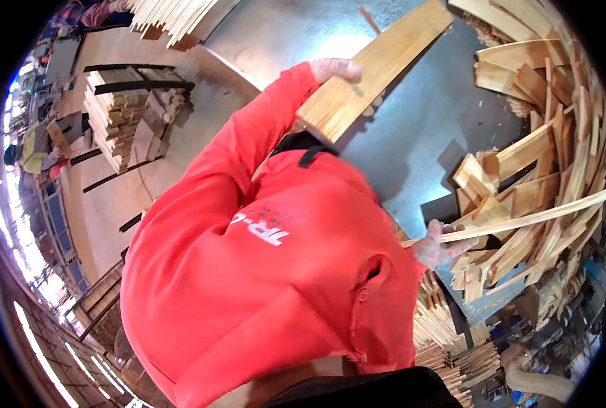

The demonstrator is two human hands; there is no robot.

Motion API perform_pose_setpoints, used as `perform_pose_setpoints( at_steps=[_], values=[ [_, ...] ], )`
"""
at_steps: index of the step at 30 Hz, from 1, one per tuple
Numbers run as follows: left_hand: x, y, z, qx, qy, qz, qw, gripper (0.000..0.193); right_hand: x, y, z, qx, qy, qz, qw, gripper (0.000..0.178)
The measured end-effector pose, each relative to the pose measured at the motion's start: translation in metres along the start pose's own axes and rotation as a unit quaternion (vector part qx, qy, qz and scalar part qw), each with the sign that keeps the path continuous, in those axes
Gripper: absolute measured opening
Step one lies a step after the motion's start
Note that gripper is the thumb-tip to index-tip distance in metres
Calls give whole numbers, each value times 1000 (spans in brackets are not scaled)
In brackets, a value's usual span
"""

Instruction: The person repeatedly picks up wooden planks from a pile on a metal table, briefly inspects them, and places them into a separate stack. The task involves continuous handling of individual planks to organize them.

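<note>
A wide wooden board with a slightly curved edge slants over the grey metal tabletop. My left hand grips it at its left edge near the close end, and fingertips show under its other side. At the right, my right hand is closed around a long thin wooden strip. The strip stretches out to the right across a heap of wood offcuts. Red sleeves cover both of my arms.
The metal tabletop lies ahead, with a thin sliver of wood near its far side. Stacked boards stand on the left, and more slats at the far left. A person is at the left rim. Bundled slats sit at lower right.
</note>
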State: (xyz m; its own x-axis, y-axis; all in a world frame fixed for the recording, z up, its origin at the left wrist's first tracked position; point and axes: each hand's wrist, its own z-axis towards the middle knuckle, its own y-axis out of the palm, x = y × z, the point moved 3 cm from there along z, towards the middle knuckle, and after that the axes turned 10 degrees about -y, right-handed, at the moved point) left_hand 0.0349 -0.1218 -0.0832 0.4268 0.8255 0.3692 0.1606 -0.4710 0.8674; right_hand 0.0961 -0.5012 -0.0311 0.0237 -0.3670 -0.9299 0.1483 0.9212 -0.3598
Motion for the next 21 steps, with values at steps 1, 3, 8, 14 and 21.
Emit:
perform_pose_setpoints(
  at_steps=[1,3,8,14,21],
  values=[
    [0,-5,2,14,-3,22,1000,78,-21,16,-4,-22,-65,47,997,101],
    [-5,-13,6,13,0,3,1000,74,-51,42,-12,-48,-190,126,972,98],
    [2,-41,-9,248,73,30,966,54,-66,141,30,-417,-25,333,845,95],
    [19,-94,-29,400,113,174,893,43,-17,241,19,-480,397,414,664,56],
    [11,-66,-77,224,98,-76,967,61,13,249,12,-430,329,304,784,31]
  ],
)
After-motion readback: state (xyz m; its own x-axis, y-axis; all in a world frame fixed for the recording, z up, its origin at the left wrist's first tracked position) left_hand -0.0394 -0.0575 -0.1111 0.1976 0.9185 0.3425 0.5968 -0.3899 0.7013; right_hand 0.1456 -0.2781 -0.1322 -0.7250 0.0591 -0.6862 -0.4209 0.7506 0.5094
